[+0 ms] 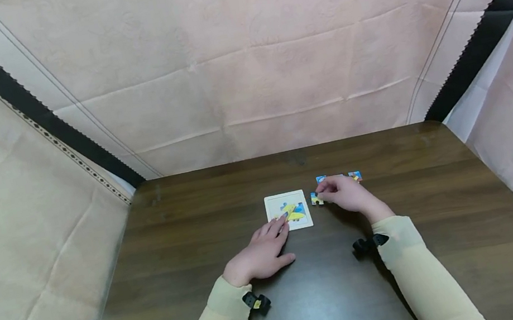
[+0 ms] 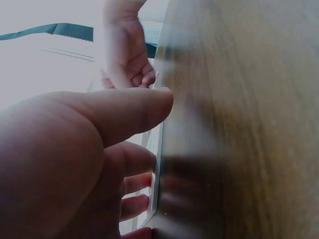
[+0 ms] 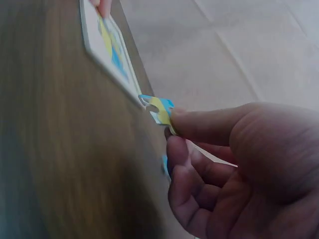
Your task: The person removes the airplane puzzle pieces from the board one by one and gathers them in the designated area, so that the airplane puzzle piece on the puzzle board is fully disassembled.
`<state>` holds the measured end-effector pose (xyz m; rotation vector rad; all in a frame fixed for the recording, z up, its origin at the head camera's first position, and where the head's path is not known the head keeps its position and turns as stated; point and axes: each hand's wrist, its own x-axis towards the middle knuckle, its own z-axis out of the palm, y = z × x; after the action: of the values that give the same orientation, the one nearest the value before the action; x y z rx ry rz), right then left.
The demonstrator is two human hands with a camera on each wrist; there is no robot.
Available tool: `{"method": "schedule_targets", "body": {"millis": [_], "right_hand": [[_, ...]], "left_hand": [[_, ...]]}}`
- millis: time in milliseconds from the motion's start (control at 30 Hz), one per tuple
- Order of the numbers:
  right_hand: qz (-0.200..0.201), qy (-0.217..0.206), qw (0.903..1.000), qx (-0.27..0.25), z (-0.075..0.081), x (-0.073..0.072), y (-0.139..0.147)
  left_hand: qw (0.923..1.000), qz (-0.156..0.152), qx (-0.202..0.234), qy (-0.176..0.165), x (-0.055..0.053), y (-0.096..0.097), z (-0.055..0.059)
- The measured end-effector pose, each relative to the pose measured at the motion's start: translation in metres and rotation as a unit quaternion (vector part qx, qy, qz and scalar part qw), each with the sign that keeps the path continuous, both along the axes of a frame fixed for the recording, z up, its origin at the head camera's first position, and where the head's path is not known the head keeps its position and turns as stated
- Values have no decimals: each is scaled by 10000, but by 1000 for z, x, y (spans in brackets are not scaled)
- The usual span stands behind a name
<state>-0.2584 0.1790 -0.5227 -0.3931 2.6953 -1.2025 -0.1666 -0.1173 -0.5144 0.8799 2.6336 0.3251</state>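
Note:
A white-framed puzzle board with a yellow and blue picture partly filled in lies on the table. My left hand rests its extended fingertips on the board's lower left part, covering some of the picture; in the left wrist view the fingers reach over the board's edge. Just right of the board, my right hand pinches a small yellow and blue puzzle piece between thumb and fingers. In the right wrist view its notched side faces the board.
Beyond my right hand lie more loose puzzle pieces, partly hidden by it. The brown wooden table ends at the back against a pale fabric wall, with further fabric walls at both sides.

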Motion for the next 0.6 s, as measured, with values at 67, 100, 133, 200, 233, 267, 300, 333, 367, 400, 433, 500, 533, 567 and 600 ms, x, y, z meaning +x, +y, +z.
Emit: {"method": "schedule_targets", "body": {"millis": [67, 100, 133, 200, 233, 267, 300, 333, 367, 400, 433, 500, 533, 567, 600], "right_hand": [[-11, -33, 10000, 5, -1, 0, 10], [-10, -40, 10000, 20, -1, 0, 15], [-7, -60, 10000, 11, -1, 0, 16], [-14, -68, 10000, 3, -1, -1, 18], [-14, -72, 10000, 7, -1, -2, 20], [-21, -80, 10000, 9, 0, -2, 21], [-34, -92, 10000, 4, 0, -2, 22], [-43, -101, 9999, 15, 1, -2, 23], [-43, -105, 9999, 22, 1, -2, 23], [-33, -118, 9999, 45, 1, -3, 23], [-34, -128, 9999, 67, 0, -3, 23], [-35, -126, 9998, 140, -1, -4, 23], [-38, -114, 9998, 188, -1, -4, 23], [-46, -103, 9997, 222, -1, -4, 23], [-51, -90, 9996, 275, -1, -4, 22]], "left_hand": [[10000, -8, 15, 11, -1, 2, -1], [10000, -11, 23, 9, -1, 3, -1], [10000, 3, 20, -4, 0, 2, -1], [10000, -5, 34, 13, 0, 1, 0], [10000, -11, 41, 13, 0, 1, 0], [10000, -14, 56, 1, 0, 1, 1], [10000, -18, 62, 2, 0, 1, 1], [10000, -22, 64, 11, 0, 2, 1], [10000, -24, 53, 19, 0, 2, 1], [10000, -18, 44, 5, -1, 2, 0], [10000, -16, 26, -1, -1, 1, 0], [10000, -17, -10, 7, -1, 1, 0], [10000, -21, -22, 11, -1, 1, -1], [10000, -29, -30, 13, -1, 1, -1], [10000, -36, -37, 15, -1, 1, -1]]}}
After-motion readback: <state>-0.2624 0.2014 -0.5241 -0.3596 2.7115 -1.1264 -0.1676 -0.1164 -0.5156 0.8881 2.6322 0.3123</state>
